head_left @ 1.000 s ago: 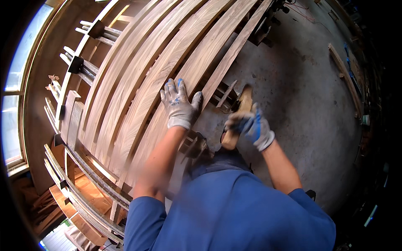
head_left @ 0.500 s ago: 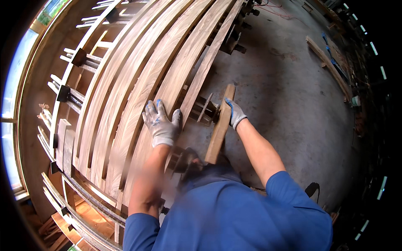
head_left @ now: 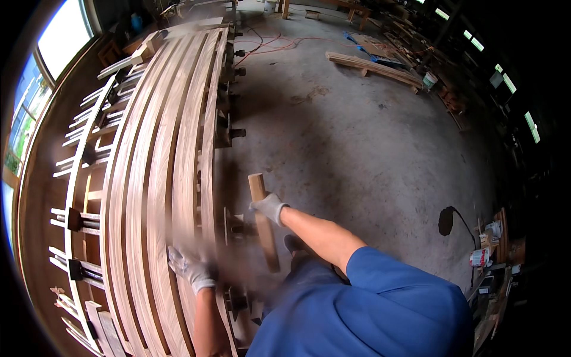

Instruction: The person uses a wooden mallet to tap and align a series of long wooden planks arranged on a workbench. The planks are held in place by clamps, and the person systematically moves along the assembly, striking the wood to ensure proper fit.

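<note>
My left hand (head_left: pixel 193 269), in a pale work glove, lies on the long wooden boards (head_left: pixel 160 178), its fingers reaching over a board's edge. A blur covers the upper part of that glove, but the fingers look spread with nothing in them. My right hand (head_left: pixel 271 208), gloved too, is closed around a short wooden block (head_left: pixel 267 244). This block is held out past the boards' right side, above the floor, with its far end sticking out beyond the glove. The boards run lengthwise, side by side, with dark gaps between them.
Metal bar clamps (head_left: pixel 83 220) line the boards' left side, and dark clamp ends (head_left: pixel 229 131) jut out on the right. Stacked lumber (head_left: pixel 375 68) lies on the concrete floor (head_left: pixel 357 154) ahead. A red hose (head_left: pixel 291 44) crosses the floor farther off.
The view has swung up, showing more of the boards and floor ahead. Both hands appear lower and farther left in the picture. My right hand keeps hold of the wooden block.
</note>
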{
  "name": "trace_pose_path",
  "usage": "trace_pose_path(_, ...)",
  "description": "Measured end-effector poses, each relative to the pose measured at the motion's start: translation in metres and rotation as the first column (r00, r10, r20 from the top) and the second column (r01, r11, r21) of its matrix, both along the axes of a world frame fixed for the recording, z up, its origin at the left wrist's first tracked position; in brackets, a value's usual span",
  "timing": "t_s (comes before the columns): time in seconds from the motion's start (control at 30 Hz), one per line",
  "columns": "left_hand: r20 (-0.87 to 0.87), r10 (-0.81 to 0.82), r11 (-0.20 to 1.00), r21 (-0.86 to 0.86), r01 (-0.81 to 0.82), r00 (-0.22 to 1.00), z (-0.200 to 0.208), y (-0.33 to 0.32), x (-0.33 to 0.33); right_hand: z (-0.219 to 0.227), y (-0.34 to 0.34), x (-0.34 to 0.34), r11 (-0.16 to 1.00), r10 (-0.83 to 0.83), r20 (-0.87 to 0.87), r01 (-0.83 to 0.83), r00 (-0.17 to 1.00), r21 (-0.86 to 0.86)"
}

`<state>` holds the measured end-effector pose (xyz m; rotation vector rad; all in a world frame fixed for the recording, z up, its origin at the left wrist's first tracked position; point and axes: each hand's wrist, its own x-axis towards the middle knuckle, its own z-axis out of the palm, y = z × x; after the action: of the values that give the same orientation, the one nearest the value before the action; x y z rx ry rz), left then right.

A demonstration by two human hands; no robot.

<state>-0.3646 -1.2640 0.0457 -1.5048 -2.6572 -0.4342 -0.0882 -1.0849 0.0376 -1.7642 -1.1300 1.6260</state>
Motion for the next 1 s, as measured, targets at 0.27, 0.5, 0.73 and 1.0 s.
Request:
trace_pose_path(0.27, -0.024, 0.005, 1.000, -0.031, -0.006, 1.000, 0.010, 0.001, 0.010, -0.007, 0.040, 0.095, 1.000, -0.013, 0.122, 0.010, 0.992, 0.026)
trace_pose_path(0.5, 0.000, 0.084, 0.988, -0.130, -0.083, 0.996, -0.001, 0.006, -0.010, 0.005, 0.107, 0.147, 0.996, 0.009, 0.089, -0.016, 0.996, 0.085)
trace_pose_path(0.73, 0.203, 0.129, 0.987, -0.116, -0.107, 0.971, 0.011, 0.030, -0.048, 0.023, 0.153, 0.161, 0.989, -0.075, 0.008, 0.073, 0.997, 0.131)
trace_pose_path(1.0, 0.140, -0.061, 0.991, 0.123, 0.044, 0.988, 0.035, 0.194, -0.007, 0.015, 0.202, 0.132, 0.968, -0.149, -0.088, 0.163, 0.985, 0.189)
